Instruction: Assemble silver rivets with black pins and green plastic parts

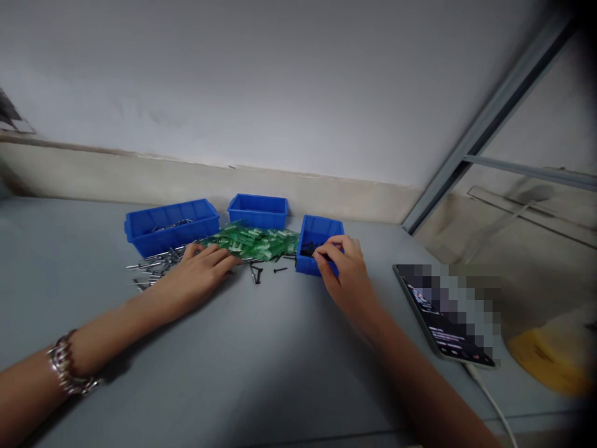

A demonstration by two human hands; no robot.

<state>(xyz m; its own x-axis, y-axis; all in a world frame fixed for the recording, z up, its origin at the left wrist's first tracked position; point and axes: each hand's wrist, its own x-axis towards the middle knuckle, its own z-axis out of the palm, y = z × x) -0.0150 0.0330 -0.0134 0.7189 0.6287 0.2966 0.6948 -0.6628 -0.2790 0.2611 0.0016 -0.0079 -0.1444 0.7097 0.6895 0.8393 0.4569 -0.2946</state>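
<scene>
Place: a workshop-like corner, though a home work spot is possible
Counter (261,361): plain grey, along a scuffed pale wall (261,87)
Blue bins (258,219): three open-topped parts bins, far side
Screws (280,270): dark, loose, near metal rods (161,264) and green pieces (263,241)
Metal frame (485,124): grey, rising at right

Your left hand (205,267) lies palm down across the near left edge of the green heap (263,241), a bracelet (63,367) on its wrist. Your right hand (346,264), fingers bent together, is over the small blue bin (321,223) of dark screws just right of the heap; whether you pinch one is hidden. Left of the heap, silver rods (158,262) lie before a long blue bin (163,239). Another blue bin (259,219) stands behind the heap, loose screws (280,270) lie before it, and a phone (429,311) rests well to its right.
</scene>
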